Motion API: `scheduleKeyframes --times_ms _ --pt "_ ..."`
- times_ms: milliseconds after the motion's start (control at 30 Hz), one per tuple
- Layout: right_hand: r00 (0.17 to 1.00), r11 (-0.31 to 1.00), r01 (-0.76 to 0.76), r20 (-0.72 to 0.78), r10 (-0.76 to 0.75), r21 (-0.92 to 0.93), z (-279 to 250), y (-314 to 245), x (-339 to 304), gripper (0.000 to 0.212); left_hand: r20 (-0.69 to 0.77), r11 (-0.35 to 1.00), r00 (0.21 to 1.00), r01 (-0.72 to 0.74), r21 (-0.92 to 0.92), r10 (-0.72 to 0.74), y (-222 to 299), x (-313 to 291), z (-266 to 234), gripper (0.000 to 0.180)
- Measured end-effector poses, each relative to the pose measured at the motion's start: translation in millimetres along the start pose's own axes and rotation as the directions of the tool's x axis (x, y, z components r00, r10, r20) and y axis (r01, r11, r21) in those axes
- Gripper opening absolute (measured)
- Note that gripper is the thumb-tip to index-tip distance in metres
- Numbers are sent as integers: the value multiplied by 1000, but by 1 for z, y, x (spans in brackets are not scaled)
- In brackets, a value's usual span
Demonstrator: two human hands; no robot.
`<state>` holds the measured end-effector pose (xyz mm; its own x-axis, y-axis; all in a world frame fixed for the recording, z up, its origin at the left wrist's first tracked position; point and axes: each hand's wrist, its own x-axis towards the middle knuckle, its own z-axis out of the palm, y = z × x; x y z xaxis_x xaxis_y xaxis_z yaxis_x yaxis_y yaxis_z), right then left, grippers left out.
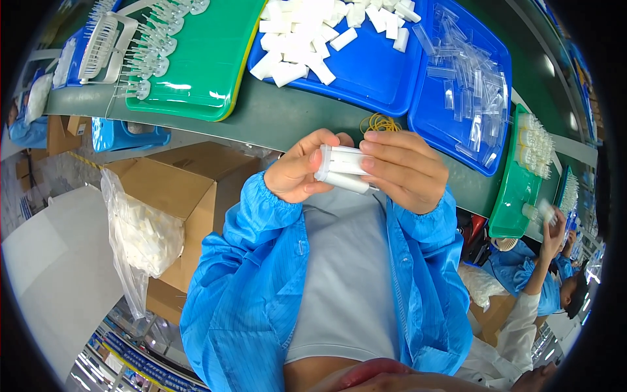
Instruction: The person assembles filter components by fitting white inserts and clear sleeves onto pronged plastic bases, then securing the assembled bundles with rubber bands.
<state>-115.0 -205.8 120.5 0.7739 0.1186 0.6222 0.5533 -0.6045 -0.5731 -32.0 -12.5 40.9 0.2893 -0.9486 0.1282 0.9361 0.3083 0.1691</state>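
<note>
My left hand [297,171] and my right hand [401,168] meet in front of my chest, both closed on a small bundle of white plastic tubes [343,168] held crosswise between them. The left fingers grip the bundle's left end and the right fingers wrap its right end. Both forearms wear blue sleeves. Just beyond the hands, yellow rubber bands [379,123] lie on the dark green table [287,117].
A blue tray [366,78] of white tubes, a blue tray [444,124] of clear sleeves and a green tray [209,59] with clear pieces sit on the table. An open cardboard box [189,189] with a plastic bag stands at the left. Another person in blue works at the right [548,268].
</note>
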Motion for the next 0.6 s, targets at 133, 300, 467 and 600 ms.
scheduleKeyframes --times_ms 133,300,467,600 --pt "1000 999 5 -14 -6 -37 0 -3 1 35 -107 998 994 -27 49 32 0 1 3 30" --pt "999 993 24 43 -19 -114 -6 0 2 30 -122 975 986 -87 206 114 9 7 12 28" --pt "995 985 72 77 -60 -156 -10 0 -1 27 -171 895 972 -71 441 161 16 6 22 25" --pt "995 985 84 62 -75 -152 -10 0 -2 25 -127 851 966 -131 508 224 13 6 26 26"
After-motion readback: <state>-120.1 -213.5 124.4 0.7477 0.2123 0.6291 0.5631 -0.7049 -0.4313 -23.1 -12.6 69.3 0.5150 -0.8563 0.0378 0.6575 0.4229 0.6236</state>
